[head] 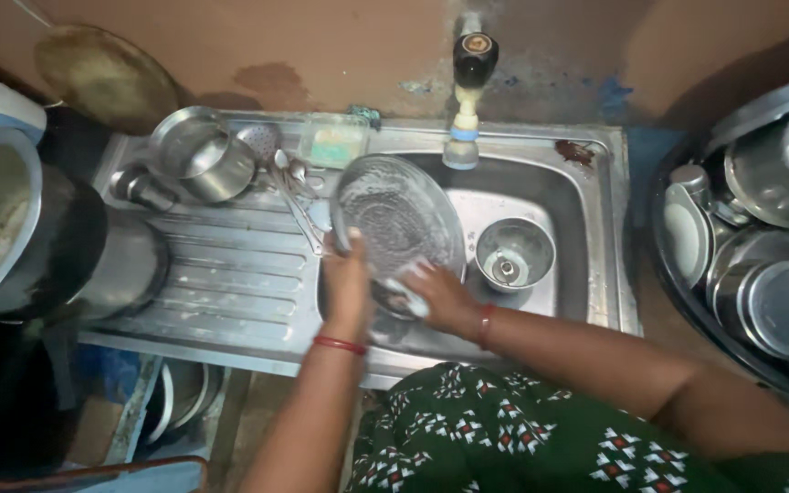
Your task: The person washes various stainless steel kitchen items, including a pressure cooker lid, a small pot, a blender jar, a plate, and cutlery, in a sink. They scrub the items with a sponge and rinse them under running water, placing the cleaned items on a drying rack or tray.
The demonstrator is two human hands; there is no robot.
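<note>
My left hand (347,285) grips the left rim of a round clear glass plate (394,219), tilted up over the steel sink (595,228). My right hand (440,297) presses a small scrubber (401,297) against the plate's lower edge. A tap (469,87) with a black knob hangs just above the plate. A small steel cup (514,254) stands in the basin to the right of the plate.
On the draining board lie a steel pot (203,155), spoons (296,196), a strainer (259,139) and a soap dish (334,143). Large pots (38,237) stand at the left. A tub of steel vessels (760,246) sits at the right.
</note>
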